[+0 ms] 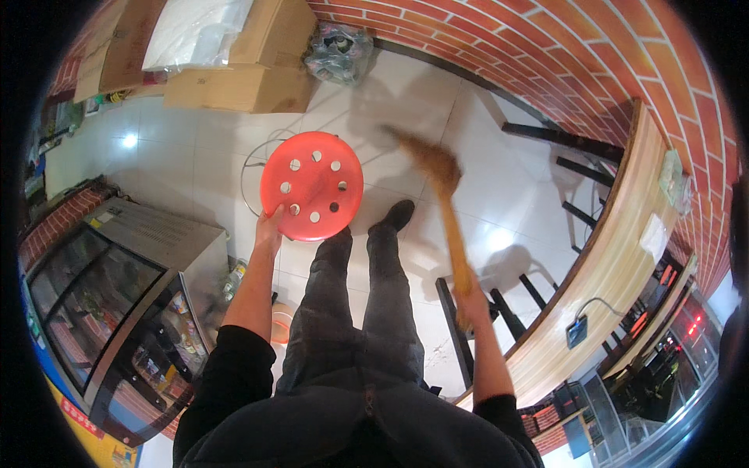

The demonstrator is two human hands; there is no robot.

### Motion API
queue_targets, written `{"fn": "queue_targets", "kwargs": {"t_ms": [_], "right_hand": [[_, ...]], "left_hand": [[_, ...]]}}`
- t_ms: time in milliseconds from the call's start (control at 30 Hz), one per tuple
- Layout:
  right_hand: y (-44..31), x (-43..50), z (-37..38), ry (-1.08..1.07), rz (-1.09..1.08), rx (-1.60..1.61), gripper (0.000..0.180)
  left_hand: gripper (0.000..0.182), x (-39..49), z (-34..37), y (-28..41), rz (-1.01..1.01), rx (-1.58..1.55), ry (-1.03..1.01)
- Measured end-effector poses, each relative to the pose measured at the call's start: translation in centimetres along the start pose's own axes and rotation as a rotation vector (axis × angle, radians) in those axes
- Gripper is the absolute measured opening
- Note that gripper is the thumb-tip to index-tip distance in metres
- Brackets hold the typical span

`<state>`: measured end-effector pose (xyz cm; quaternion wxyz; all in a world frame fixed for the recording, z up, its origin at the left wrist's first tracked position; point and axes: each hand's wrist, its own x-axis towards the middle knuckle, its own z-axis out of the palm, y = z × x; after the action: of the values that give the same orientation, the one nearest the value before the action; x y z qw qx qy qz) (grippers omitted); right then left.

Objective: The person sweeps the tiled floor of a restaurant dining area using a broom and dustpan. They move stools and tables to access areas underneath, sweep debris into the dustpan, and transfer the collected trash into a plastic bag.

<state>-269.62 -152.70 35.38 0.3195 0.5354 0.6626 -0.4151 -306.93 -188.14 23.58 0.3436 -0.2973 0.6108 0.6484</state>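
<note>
A round red stool seat (pixel 313 187) with a ring of holes is in front of my legs, above the floor; thin metal legs show beyond its rim. My left hand (pixel 271 231) grips its lower left edge, thumb on top. To the right, my right hand (pixel 471 304) is closed around the handle of a hand brush (pixel 447 216), seemingly a broom-like tool with a yellowish-brown shaft. Its wide head points up and left, and is blurred, so its exact kind cannot be told. The brush and the stool are apart.
Cardboard boxes (pixel 234 88) and a plastic bag of items (pixel 339 52) stand by the brick-patterned wall (pixel 526 52). A glass display cabinet (pixel 169 234) is at left. On the right runs a wooden counter (pixel 608 257) holding a phone (pixel 577 332), with dark stool legs (pixel 456 333) below.
</note>
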Motion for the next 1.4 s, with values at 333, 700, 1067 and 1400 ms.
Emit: {"fn": "queue_targets", "kwargs": {"t_ms": [333,700,1067,1400], "right_hand": [[6.1,9.2,2.4,0.159,0.113,-0.149,0.044],[11.9,-13.9,13.4,-0.040,0.439,0.230,0.077],[-3.6,-20.3,21.4,-0.057,0.363,1.928,0.079],[-9.2,-3.0,29.8,-0.307,0.000,2.459,0.052]], "left_hand": [[0.039,1.4,17.3,2.5,0.043,0.070,-0.327],[0.040,11.0,39.5,-4.0,-0.137,0.055,-0.576],[0.041,15.1,33.4,3.2,0.021,0.635,-0.597],[0.040,-2.1,26.1,5.8,0.186,1.099,-0.811]]}}
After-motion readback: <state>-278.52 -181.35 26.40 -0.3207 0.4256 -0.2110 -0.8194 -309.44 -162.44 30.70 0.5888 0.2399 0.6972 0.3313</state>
